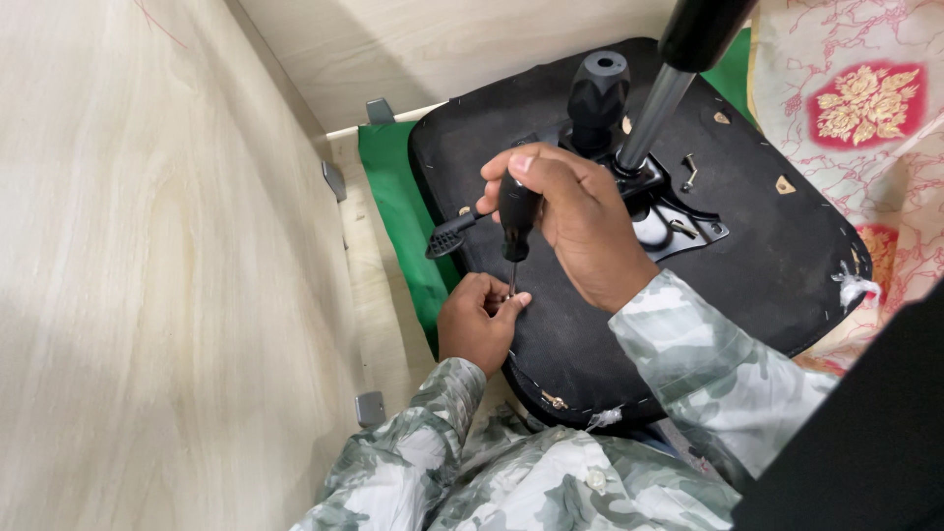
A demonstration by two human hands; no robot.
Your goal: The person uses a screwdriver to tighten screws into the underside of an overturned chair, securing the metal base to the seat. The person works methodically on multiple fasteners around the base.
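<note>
1. the right hand (pixel 580 221) is wrapped around the black handle of a screwdriver (pixel 517 218), held upright with its tip pointing down at the underside of a chair seat (pixel 767 265).
2. the left hand (pixel 479 320) is pinched narrow at the screwdriver's tip, fingertips (pixel 513 303) steadying it against the seat near the left edge; the screw itself is too small to make out.
3. the chair seat lies upside down, black fabric stapled round its rim, resting on a green cloth (pixel 398 211).
4. a metal plate (pixel 678 221) is in the seat's middle, with a grey post (pixel 651 116) rising from it and a black knob (pixel 597 96) just beside.
5. a black lever (pixel 450 236) sticks out left under the right hand.
6. pale wooden panels (pixel 147 265) stand at the left.
</note>
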